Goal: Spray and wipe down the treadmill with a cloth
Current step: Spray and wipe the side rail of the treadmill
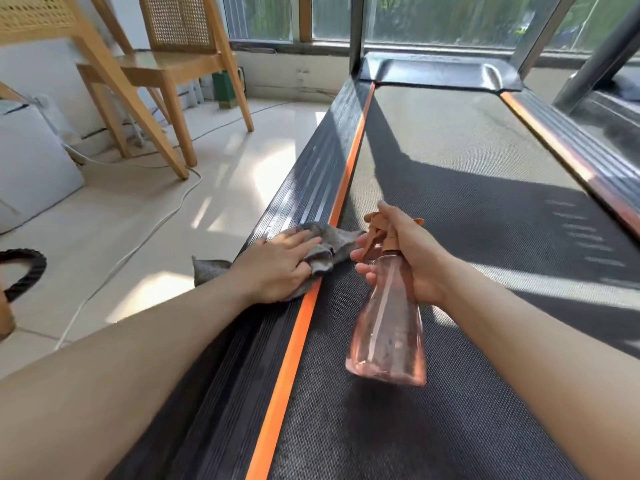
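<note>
Hands: two, bare, both over the treadmill (467,202).
Left hand (280,268): palm down, fingers straight, pressing flat on the cloth (337,242).
Right hand (415,261): fingers curled round the neck of the spray bottle (388,327), one digit raised beside its orange trigger head (377,226).
Cloth: grey, crumpled, lying on the ribbed left side rail (308,181). It crosses the orange stripe (294,341); one corner sticks out past the rail's outer edge, another reaches onto the belt.
Spray bottle: pink, translucent, held tilted above the belt and clear of it, base toward the camera, nozzle turned toward the cloth, just beside it.
Treadmill: dark woven belt, half in sun, half in shadow; orange stripes on both sides; metal uprights at the far end.
Floor (114,209): pale tiles, white cable (138,244) running across.
Wooden chairs (166,67): two, cane backs, at left of the treadmill.
Window (433,19): beyond the uprights, greenery outside.
</note>
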`<act>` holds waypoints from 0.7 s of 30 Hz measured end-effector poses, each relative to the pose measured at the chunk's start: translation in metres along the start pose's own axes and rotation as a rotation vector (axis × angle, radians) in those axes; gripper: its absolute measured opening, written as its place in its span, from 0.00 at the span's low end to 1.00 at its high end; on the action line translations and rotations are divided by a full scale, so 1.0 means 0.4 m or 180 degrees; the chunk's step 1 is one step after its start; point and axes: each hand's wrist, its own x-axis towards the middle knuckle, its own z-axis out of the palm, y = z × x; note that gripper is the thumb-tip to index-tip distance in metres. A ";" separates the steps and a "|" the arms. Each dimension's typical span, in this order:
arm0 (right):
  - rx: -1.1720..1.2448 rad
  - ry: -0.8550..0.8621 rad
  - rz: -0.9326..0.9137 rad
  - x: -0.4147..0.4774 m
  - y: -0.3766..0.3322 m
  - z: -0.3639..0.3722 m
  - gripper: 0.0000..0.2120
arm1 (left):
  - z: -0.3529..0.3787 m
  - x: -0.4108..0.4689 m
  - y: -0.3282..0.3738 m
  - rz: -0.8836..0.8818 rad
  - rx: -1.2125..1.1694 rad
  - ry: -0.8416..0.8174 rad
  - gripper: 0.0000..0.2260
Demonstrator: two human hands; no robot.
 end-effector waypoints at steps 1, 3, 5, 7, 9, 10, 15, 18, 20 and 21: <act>-0.0061 0.0001 -0.0016 0.001 0.002 0.000 0.28 | -0.001 0.028 0.004 -0.0230 -0.0093 0.0051 0.26; -0.0129 0.0019 -0.0013 0.006 0.004 0.005 0.28 | 0.000 0.054 0.015 -0.0641 -0.0253 0.0155 0.26; -0.0098 0.0099 0.0021 0.008 0.004 0.006 0.27 | 0.002 0.029 0.028 -0.0616 -0.0172 0.0222 0.28; -0.0084 0.0196 0.0089 0.016 0.003 0.010 0.26 | 0.010 -0.042 0.026 -0.0369 -0.0050 0.0188 0.32; -0.0040 0.0175 0.0174 0.024 0.004 0.015 0.26 | 0.025 -0.134 0.021 -0.0231 -0.0056 0.0060 0.32; 0.0001 0.0097 0.0233 0.028 0.004 0.019 0.27 | 0.030 -0.178 0.022 -0.0213 -0.0108 0.0010 0.32; -0.0011 -0.0194 0.0258 0.044 -0.001 0.041 0.29 | 0.031 -0.236 0.021 -0.0358 -0.0122 -0.0043 0.34; -0.0019 -0.0130 0.0219 0.047 0.005 0.051 0.28 | 0.027 -0.153 0.016 -0.0709 -0.0162 0.0026 0.29; 0.0092 -0.0153 0.0257 0.043 0.007 0.057 0.25 | 0.017 -0.084 0.016 -0.0956 -0.0206 0.0138 0.26; 0.0170 -0.0201 0.0290 0.040 0.007 0.059 0.25 | 0.011 -0.058 0.016 -0.1030 -0.0198 0.0221 0.26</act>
